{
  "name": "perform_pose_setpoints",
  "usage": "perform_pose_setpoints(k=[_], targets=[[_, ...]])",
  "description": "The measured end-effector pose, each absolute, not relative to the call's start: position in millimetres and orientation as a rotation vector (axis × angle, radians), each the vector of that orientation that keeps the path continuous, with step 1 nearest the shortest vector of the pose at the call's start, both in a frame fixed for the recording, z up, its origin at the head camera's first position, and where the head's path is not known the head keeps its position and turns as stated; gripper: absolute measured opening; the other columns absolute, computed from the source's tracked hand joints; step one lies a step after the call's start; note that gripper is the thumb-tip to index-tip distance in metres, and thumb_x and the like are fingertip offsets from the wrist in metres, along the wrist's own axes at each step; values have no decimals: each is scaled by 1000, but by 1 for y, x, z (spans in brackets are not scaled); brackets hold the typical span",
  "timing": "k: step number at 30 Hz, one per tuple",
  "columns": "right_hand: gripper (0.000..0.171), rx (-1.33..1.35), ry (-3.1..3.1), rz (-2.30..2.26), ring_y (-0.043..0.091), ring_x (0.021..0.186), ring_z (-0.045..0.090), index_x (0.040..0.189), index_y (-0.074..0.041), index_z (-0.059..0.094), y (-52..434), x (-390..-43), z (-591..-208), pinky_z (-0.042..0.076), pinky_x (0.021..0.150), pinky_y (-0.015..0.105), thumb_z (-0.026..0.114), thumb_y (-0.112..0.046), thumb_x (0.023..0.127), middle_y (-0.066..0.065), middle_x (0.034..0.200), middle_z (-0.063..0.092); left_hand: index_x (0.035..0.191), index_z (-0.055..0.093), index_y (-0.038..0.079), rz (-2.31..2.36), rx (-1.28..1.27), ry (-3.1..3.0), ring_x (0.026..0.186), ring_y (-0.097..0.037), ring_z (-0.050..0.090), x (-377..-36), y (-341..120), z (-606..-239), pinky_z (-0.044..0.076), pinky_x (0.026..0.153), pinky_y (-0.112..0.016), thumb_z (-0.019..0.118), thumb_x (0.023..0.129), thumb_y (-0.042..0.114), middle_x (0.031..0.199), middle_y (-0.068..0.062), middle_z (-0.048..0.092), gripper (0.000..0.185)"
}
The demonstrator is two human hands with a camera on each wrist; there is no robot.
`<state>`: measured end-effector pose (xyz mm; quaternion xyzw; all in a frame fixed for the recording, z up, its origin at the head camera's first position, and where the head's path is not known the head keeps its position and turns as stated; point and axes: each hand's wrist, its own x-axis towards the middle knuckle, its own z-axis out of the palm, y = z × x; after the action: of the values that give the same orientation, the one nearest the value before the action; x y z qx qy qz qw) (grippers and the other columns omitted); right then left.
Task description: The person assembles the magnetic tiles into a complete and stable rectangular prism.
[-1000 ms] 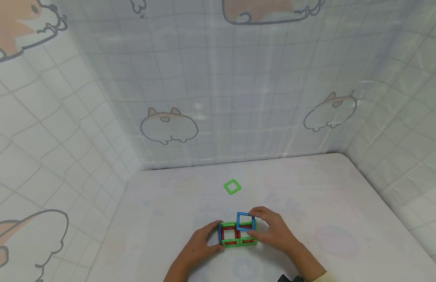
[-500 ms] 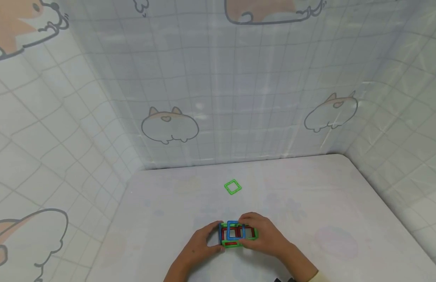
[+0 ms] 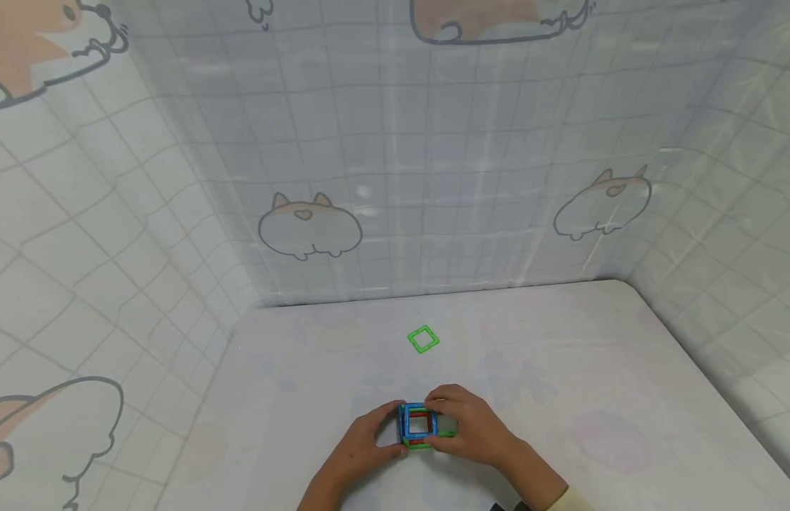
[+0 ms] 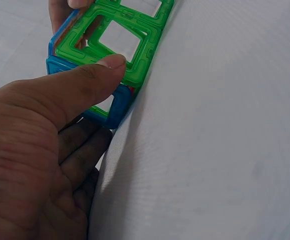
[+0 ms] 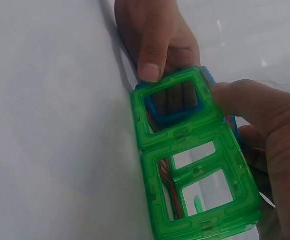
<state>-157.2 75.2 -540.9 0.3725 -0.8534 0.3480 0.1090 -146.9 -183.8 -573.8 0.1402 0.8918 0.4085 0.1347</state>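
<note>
Green, red and blue square-frame tile structure (image 3: 420, 426) (partly assembled) on table.

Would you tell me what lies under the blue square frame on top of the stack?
Under the blue frame, red and green frames show; both hands cover the stack's sides.

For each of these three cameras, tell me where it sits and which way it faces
Head: worn on the head, facing forward and down at the table; both hands hold the tile structure.
Left wrist: at the left hand, looking along its thumb, which presses a green tile.
Right wrist: at the right hand, looking down the green tiles toward the other hand.
Shared: both wrist views show the same structure and both hands.
</note>
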Motion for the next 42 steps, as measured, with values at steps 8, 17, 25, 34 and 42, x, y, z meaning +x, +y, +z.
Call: perform_pose_setpoints(k=[8, 17, 25, 34, 42], targets=[[49, 1095, -2553, 981, 5, 116, 56, 120, -17, 71, 75, -158, -542, 55, 98, 31, 83, -42, 79, -14, 123, 62, 148, 48, 22, 1187, 430, 2587, 140, -26, 45, -148, -184, -575, 38, 115, -52, 79, 78, 54, 148, 3, 52, 82], [56, 1051, -2554, 987, 10, 122, 57, 127, -15, 67, 81, -158, -546, 55, 99, 36, 79, -47, 83, -11, 130, 61, 147, 49, 24, 1183, 401, 2589, 140, -26, 45, -147, -184, -576, 38, 115, -53, 80, 78, 52, 149, 3, 52, 82], [40, 741, -2634, 1115, 18, 130, 55, 131, -12, 65, 108, -165, -551, 50, 105, 48, 65, -33, 97, -6, 137, 61, 146, 50, 25, 1184, 391, 2586, 140, -28, 44, -147, -181, -575, 38, 114, -54, 82, 78, 48, 148, 1, 52, 78], [41, 530, -2676, 1079, 28, 128, 57, 132, -6, 62, 152, -171, -576, 48, 104, 53, 62, -30, 99, 6, 134, 63, 147, 50, 24, 1169, 390, 2587, 141, -28, 44, -148, -181, -576, 37, 115, -54, 82, 79, 46, 148, 1, 52, 78], [50, 359, -2717, 1096, 35, 128, 56, 132, -4, 60, 173, -177, -579, 46, 106, 55, 70, -34, 93, 13, 134, 63, 147, 49, 26, 1155, 379, 2588, 141, -26, 43, -150, -181, -577, 38, 115, -53, 81, 79, 48, 149, 2, 51, 78]])
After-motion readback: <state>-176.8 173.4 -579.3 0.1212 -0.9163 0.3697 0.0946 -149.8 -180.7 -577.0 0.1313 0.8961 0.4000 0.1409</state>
